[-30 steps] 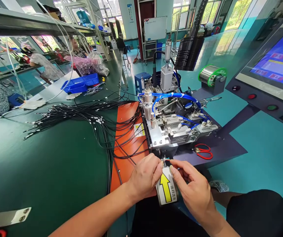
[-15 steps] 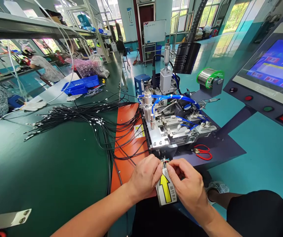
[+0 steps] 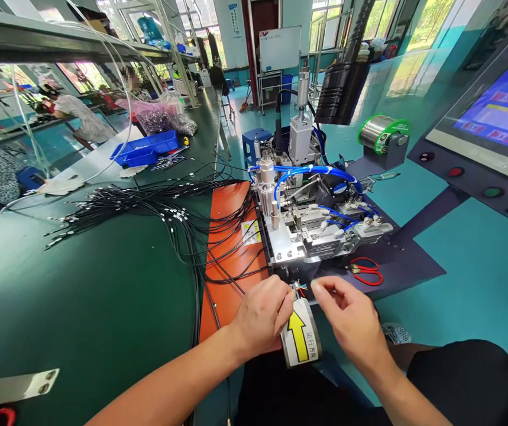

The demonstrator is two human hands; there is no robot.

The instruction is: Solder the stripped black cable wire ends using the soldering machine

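Note:
My left hand (image 3: 263, 315) is closed in a pinch on the end of a black cable, whose thin coloured wires (image 3: 299, 289) fan out just in front of the metal machine (image 3: 311, 228). My right hand (image 3: 346, 322) sits a little to the right of those wires, thumb and forefinger curled together with nothing visible between them. Below both hands is a metal plate with a yellow arrow label (image 3: 300, 339).
A bundle of black cables (image 3: 156, 210) spreads over the green bench and the orange mat (image 3: 231, 248). Red-handled scissors (image 3: 364, 272) lie right of the machine. A solder spool (image 3: 382, 133), a blue bin (image 3: 145, 149) and a control panel with a screen (image 3: 493, 124) stand around. Other people sit at the far left.
My right hand has drawn back to the right, away from the wire ends it was touching. My left hand keeps its hold in the same place.

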